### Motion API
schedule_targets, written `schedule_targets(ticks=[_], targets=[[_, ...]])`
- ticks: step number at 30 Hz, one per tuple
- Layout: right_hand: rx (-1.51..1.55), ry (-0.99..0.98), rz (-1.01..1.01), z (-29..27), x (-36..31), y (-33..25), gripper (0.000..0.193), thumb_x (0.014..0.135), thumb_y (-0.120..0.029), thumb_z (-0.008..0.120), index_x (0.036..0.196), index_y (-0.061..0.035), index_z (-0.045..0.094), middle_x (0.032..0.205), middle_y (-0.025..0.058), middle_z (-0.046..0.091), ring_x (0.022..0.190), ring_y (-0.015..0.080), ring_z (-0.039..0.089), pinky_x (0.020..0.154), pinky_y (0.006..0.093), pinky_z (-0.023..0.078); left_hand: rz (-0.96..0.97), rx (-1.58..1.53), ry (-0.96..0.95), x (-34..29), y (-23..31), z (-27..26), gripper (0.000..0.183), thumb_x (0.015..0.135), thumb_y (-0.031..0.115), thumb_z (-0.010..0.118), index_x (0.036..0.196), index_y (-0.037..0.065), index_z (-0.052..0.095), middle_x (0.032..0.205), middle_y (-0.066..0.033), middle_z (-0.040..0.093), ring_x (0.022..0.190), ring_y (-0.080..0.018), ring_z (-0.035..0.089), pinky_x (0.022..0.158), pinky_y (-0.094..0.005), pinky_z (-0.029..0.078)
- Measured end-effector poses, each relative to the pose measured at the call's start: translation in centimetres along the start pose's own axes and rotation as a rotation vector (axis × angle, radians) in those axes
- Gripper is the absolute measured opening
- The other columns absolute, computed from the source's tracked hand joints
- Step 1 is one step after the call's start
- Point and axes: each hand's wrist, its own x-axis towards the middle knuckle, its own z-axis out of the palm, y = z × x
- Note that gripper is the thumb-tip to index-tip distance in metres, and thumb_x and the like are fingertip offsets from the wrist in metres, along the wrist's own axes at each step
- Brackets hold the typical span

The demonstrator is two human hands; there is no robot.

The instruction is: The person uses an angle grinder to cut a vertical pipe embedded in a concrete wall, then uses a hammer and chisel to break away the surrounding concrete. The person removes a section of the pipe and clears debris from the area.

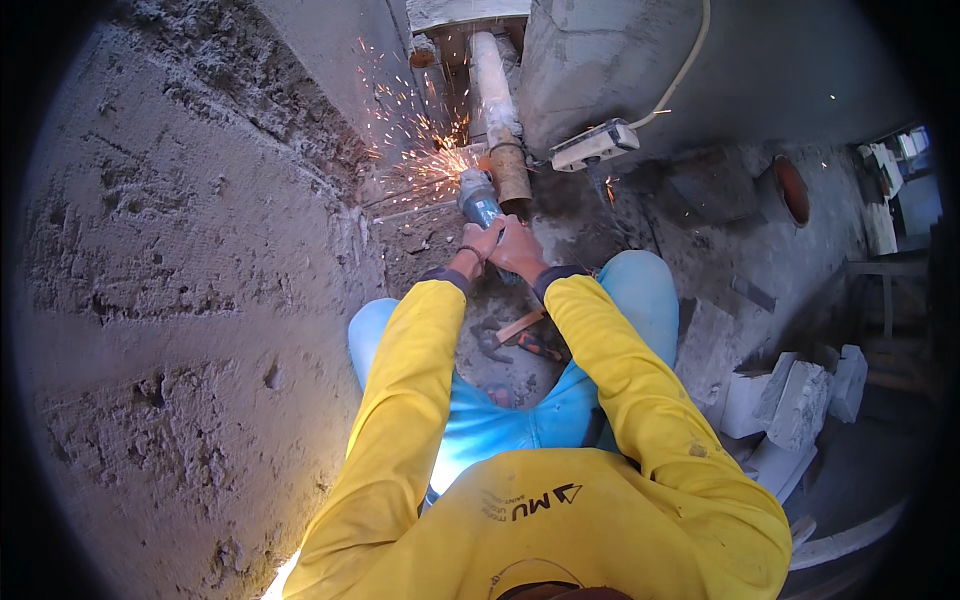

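Both of my hands are closed around the body of a blue-green angle grinder (pixel 481 205) with a grey metal head. My left hand (pixel 479 243) is on its left side, and my right hand (pixel 520 248) wraps it from the right. Orange sparks (pixel 430 155) spray from the grinder's front toward the far left. Close to the sparks, a thin metal rod (pixel 412 212) runs out along the ground from the wall; the exact contact point is lost in the glare. Just right of the grinder lies a pipe (pixel 511 172), whitish at its far part and brown at the near end.
A rough concrete wall (pixel 200 300) rises close on my left. A white power strip (pixel 595 147) with a cable lies at the far right. Between my knees are an orange-and-black hand tool (pixel 540 347) and a reddish strip (pixel 521 326). White blocks (pixel 800 403) and a reddish-mouthed container (pixel 790 191) stand right.
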Motion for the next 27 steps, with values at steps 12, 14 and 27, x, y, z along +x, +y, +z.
schedule_targets(ticks=[12, 14, 27], targets=[[-0.036, 0.029, -0.110, 1.4, 1.3, 1.1, 0.076, 0.076, -0.055, 0.076, 0.131, -0.0086, 0.050, 0.124, 0.0227, 0.066, 0.118, 0.0404, 0.063, 0.097, 0.0481, 0.051, 0.025, -0.065, 0.088, 0.4, -0.7, 1.2, 0.098, 0.079, 0.061, 0.073, 0.123, -0.025, 0.052, 0.121, -0.0322, 0.064, 0.112, -0.0332, 0.067, 0.092, -0.0396, 0.053], [-0.031, 0.029, -0.134, 1.7, 1.6, 1.3, 0.078, 0.075, -0.055, 0.076, 0.133, -0.0091, 0.050, 0.126, 0.0223, 0.066, 0.118, 0.0400, 0.063, 0.097, 0.0477, 0.051, 0.030, -0.083, 0.109, 0.5, -0.9, 1.5, 0.102, 0.079, 0.061, 0.074, 0.126, -0.026, 0.048, 0.124, -0.0338, 0.062, 0.116, -0.0340, 0.065, 0.094, -0.0391, 0.052], [-0.041, -0.003, -0.172, 2.1, 2.8, 2.3, 0.084, 0.074, -0.058, 0.077, 0.136, -0.0083, 0.051, 0.126, 0.0228, 0.065, 0.118, 0.0415, 0.063, 0.096, 0.0478, 0.051, -0.026, -0.137, 0.093, -2.2, 1.5, 0.7, 0.114, 0.079, 0.056, 0.075, 0.139, -0.027, 0.026, 0.135, -0.0377, 0.053, 0.126, -0.0377, 0.059, 0.103, -0.0377, 0.049]])
